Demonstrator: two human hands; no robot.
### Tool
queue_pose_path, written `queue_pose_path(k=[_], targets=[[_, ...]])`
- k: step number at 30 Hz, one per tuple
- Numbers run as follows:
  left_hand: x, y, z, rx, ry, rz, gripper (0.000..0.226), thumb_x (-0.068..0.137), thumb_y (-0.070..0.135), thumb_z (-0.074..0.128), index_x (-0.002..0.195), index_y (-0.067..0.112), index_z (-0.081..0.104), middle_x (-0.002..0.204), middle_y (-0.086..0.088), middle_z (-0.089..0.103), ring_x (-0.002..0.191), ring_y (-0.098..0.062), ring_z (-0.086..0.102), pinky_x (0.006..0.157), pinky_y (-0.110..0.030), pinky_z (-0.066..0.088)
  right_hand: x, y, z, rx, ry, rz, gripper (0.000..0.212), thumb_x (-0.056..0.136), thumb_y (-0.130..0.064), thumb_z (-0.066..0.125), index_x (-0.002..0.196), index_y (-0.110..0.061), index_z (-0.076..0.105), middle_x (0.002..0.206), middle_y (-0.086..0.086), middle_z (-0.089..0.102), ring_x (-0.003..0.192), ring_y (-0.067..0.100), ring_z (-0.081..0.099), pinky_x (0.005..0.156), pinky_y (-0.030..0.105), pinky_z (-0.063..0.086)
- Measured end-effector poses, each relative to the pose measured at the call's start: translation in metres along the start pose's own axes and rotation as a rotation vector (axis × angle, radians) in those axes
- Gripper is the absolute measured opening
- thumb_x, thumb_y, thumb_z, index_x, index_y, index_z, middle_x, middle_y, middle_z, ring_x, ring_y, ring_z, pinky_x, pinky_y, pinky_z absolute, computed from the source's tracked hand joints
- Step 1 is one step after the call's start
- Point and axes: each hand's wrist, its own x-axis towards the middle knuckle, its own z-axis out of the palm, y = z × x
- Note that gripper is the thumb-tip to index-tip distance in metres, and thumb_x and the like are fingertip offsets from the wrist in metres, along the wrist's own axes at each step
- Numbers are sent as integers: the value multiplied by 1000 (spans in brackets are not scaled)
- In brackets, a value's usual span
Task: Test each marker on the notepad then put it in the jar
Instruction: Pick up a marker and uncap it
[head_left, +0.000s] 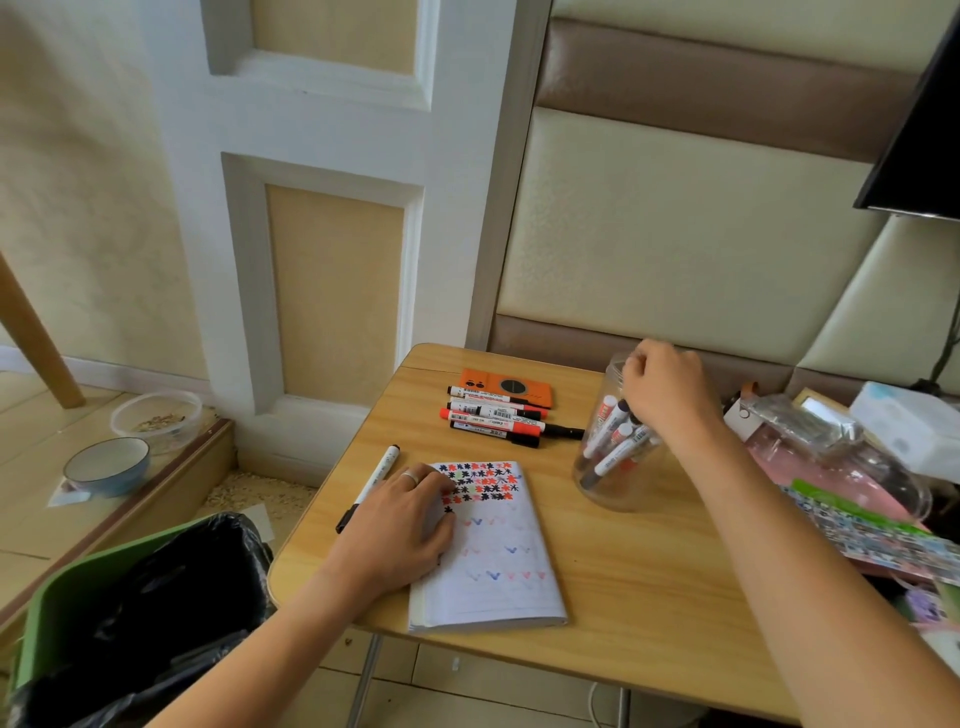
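A white notepad (498, 561) lies on the wooden table (623, 597), covered with red, black and blue test marks. My left hand (402, 525) rests flat on its upper left corner. A single black-capped marker (370, 486) lies just left of that hand. Several more markers (493, 415) are piled at the back of the table. A clear plastic jar (618, 457) on the right holds several markers. My right hand (667, 389) hovers at the jar's mouth with fingers curled; whether it holds a marker is hidden.
An orange device (506, 387) lies behind the marker pile. Plastic bags and boxes (841, 457) crowd the table's right side. A green bin with a black liner (140, 613) stands at the lower left. Two bowls (130, 447) sit on the floor.
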Motion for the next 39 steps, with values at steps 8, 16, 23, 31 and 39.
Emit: queue_pose_path(k=[8, 16, 23, 31, 39], targets=[[1, -1, 2, -12, 20, 18, 53, 90, 53, 36, 129, 25, 57, 129, 7, 56, 110, -15, 56, 95, -30, 46, -28, -34, 20, 113, 444, -373, 11, 93, -1, 60, 98, -6, 68, 99, 8, 64, 85, 19, 56, 69, 25, 35], [4, -3, 5, 13, 41, 38, 48, 93, 50, 37, 131, 26, 55, 132, 8, 53, 113, -10, 53, 98, -28, 44, -22, -49, 112, 102, -113, -408, 20, 101, -10, 58, 118, -14, 68, 117, 1, 68, 101, 13, 62, 81, 21, 49], [5, -3, 6, 10, 79, 61, 49, 92, 48, 37, 129, 23, 57, 132, 4, 55, 117, -14, 52, 102, -32, 44, -11, -48, 156, 19, -230, -356, 25, 96, -16, 68, 120, -18, 66, 122, -1, 64, 108, 15, 63, 88, 28, 56], [6, -3, 6, 45, 66, 99, 52, 93, 46, 39, 139, 24, 49, 139, 3, 52, 126, -15, 48, 107, -36, 41, -12, -45, 159, -21, -255, -347, 18, 98, -15, 64, 116, -16, 68, 116, 0, 61, 100, 14, 60, 84, 31, 57], [5, -3, 7, 39, 63, 116, 48, 94, 44, 42, 138, 25, 49, 138, 5, 51, 126, -14, 47, 105, -35, 42, -19, -40, 150, 100, -461, -328, 15, 96, -27, 68, 109, -21, 63, 113, -4, 63, 100, 13, 58, 81, 28, 48]])
